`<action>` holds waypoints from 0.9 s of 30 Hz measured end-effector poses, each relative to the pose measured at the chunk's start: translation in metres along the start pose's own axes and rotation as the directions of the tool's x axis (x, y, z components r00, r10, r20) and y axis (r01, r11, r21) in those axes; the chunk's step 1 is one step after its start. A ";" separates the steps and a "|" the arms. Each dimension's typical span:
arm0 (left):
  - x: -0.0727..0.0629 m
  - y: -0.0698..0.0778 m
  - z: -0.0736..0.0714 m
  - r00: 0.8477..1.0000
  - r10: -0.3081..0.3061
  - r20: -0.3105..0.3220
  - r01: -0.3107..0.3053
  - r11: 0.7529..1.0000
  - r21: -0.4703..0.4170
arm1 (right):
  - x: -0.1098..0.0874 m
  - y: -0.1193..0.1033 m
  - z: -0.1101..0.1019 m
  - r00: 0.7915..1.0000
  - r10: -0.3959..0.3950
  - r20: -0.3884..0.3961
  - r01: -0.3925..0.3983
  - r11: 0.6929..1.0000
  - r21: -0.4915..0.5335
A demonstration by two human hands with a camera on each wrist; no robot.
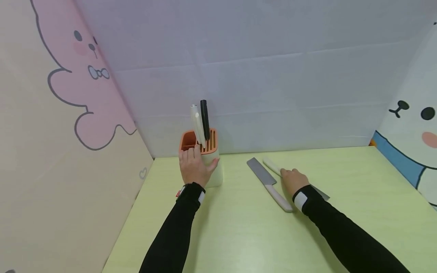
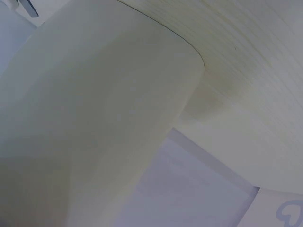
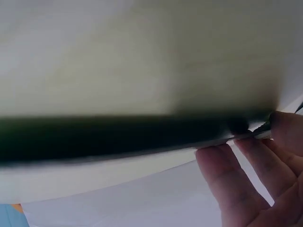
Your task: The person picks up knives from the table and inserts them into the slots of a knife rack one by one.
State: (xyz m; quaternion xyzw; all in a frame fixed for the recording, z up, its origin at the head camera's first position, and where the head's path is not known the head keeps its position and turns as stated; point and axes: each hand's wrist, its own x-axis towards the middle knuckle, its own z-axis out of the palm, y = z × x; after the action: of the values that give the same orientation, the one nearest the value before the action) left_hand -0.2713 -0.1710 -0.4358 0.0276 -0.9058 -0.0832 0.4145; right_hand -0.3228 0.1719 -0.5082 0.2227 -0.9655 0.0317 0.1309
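A cream knife block (image 1: 214,174) with an orange slotted top stands at the back left, holding white-handled and black-handled items upright. My left hand (image 1: 194,167) grips its front, fingers at the top rim and thumb toward the right side. The block's pale wall (image 2: 94,94) fills much of the left wrist view. My right hand (image 1: 293,181) pinches a knife (image 1: 271,165) with a pale handle, its blade showing past the wrist. In the right wrist view, fingertips (image 3: 218,158) meet a blurred dark blade (image 3: 94,139). A cleaver (image 1: 263,172) lies left of that hand.
The pale yellow table (image 1: 235,235) meets a whitish back wall (image 1: 256,94) just behind the block. Side panels with cartoon animals (image 1: 78,57) stand at left and right. The cleaver's handle points toward the front right, near my right wrist.
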 end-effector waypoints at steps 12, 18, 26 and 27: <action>0.000 -0.001 0.001 1.000 -0.002 -0.003 0.002 1.000 -0.004 | 0.004 0.000 0.001 1.000 -0.005 -0.007 0.005 0.999 -0.031; -0.001 -0.001 0.001 1.000 -0.003 -0.004 0.003 1.000 -0.006 | 0.004 0.003 0.003 0.999 -0.038 -0.006 0.038 0.999 -0.018; -0.001 -0.001 0.001 1.000 -0.002 0.001 0.002 1.000 0.001 | -0.001 0.008 -0.001 0.992 -0.116 -0.047 0.115 0.993 -0.013; -0.001 0.000 0.000 1.000 -0.002 -0.001 0.002 1.000 0.000 | -0.003 0.008 -0.003 0.991 -0.125 -0.051 0.124 0.992 -0.014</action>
State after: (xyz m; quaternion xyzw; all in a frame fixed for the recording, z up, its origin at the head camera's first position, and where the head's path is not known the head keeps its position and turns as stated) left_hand -0.2711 -0.1713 -0.4368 0.0285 -0.9056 -0.0835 0.4149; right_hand -0.3236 0.1810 -0.5062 0.2809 -0.9462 0.0241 0.1588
